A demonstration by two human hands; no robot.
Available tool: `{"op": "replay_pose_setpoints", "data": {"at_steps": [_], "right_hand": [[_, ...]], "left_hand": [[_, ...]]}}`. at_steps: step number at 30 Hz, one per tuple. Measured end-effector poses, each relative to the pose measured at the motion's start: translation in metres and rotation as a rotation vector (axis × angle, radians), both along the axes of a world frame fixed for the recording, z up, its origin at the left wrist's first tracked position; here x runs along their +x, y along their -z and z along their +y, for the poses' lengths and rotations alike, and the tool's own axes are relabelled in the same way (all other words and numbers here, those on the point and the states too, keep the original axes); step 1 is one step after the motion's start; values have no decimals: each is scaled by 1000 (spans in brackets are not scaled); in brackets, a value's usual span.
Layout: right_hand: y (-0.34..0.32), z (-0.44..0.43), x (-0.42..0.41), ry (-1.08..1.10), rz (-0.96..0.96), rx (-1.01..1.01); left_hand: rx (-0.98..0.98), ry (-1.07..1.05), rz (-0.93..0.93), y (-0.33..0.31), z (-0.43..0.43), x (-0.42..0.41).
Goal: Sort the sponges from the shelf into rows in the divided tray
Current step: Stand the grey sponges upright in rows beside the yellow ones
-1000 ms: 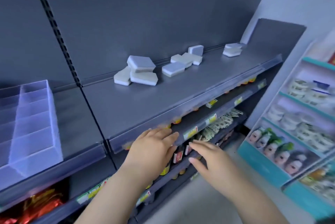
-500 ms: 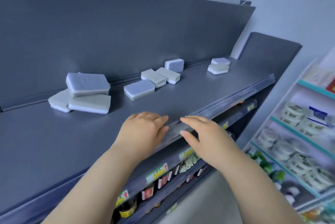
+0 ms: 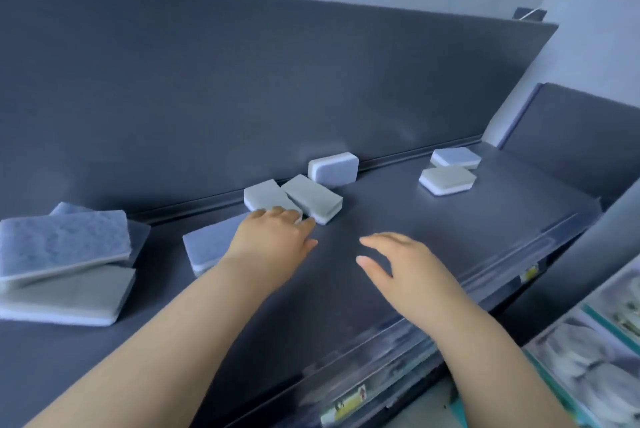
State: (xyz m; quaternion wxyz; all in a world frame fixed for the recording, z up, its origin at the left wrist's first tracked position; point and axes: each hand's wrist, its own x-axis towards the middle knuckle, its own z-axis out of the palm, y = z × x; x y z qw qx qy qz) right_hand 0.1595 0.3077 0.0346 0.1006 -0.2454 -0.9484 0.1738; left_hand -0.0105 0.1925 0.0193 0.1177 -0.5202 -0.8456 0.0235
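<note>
Several sponges lie on the dark grey shelf (image 3: 433, 230). My left hand (image 3: 273, 244) reaches over a blue-topped sponge (image 3: 207, 247), fingers straight, tips at the near edge of a grey-green sponge (image 3: 265, 197). A second grey-green sponge (image 3: 313, 201) lies beside it, and a blue sponge (image 3: 334, 169) stands on edge against the back panel. Two more sponges (image 3: 448, 173) sit at the far right. A loose pile of sponges (image 3: 65, 265) lies at the left. My right hand (image 3: 405, 265) hovers open above bare shelf. The divided tray is out of view.
The shelf's back panel (image 3: 277, 98) rises just behind the sponges. A clear plastic lip (image 3: 450, 310) runs along the shelf's front edge. Lower shelves with price labels (image 3: 346, 403) sit below, and a rack of packaged goods (image 3: 595, 358) stands at the right.
The view has swung right and closer, so the tray left the frame. Both hands moved from the shelf's front edge forward over the shelf; the left one now reaches the middle sponges.
</note>
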Motion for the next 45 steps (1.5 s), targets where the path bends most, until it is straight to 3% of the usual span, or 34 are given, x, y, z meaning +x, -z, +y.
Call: {"op": "replay_pose_setpoints", "data": {"at_steps": [9, 18, 24, 27, 30, 35, 40, 45], "right_hand": [[4, 78, -86, -276, -35, 23], [27, 94, -128, -385, -71, 37], [27, 114, -125, -389, -62, -14], [25, 126, -111, -410, -97, -37], [21, 139, -95, -408, -136, -71], [20, 148, -79, -393, -114, -174], [22, 149, -74, -322, -130, -267], [22, 148, -74, -301, -111, -216]], "left_hand": [[-21, -365, -31, 16, 60, -16], [73, -436, -1, 30, 67, -19], [295, -521, -266, 31, 57, 0], [446, -511, -233, 30, 56, 14], [461, -580, -121, 28, 60, 18], [300, -793, -264, 24, 72, 25], [304, -833, -466, 17, 77, 29], [381, -836, -620, 13, 75, 41]]}}
